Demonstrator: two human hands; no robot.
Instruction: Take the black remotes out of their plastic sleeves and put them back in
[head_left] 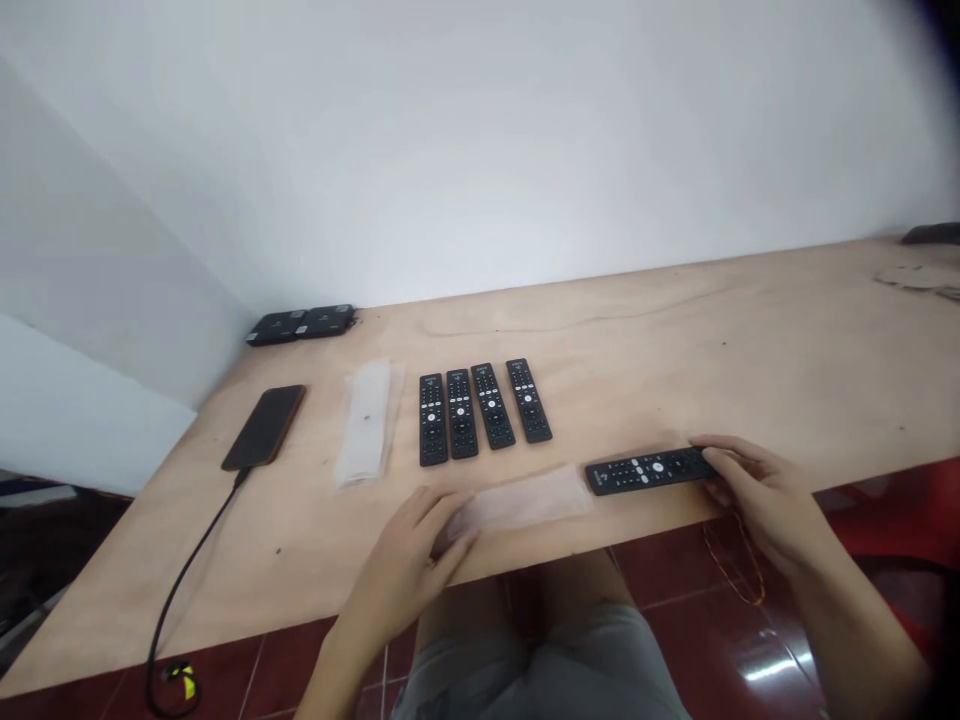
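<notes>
Black remote (645,470) is gripped by the right hand (761,500), plastic sleeve (517,503) touched by the left hand (405,565), can't tell if it's held.

The right hand (757,500) covers one end of a slim black plastic remote control (645,470), while the left hand (405,570) hides part of a translucent plastic sleeve (517,500). Button markings on four black plastic remote controls (484,410) are too small to read, as are the labels on two flat black devices (300,323) at the far corner of a pale plywood table (675,380). At right, the frame cuts off a dark object (930,234) and pale paper sheets (919,280). A tiny yellow-and-black object (180,682) beside a black cable (187,590) cannot be identified. Bottom edge crops both forearms.
</notes>
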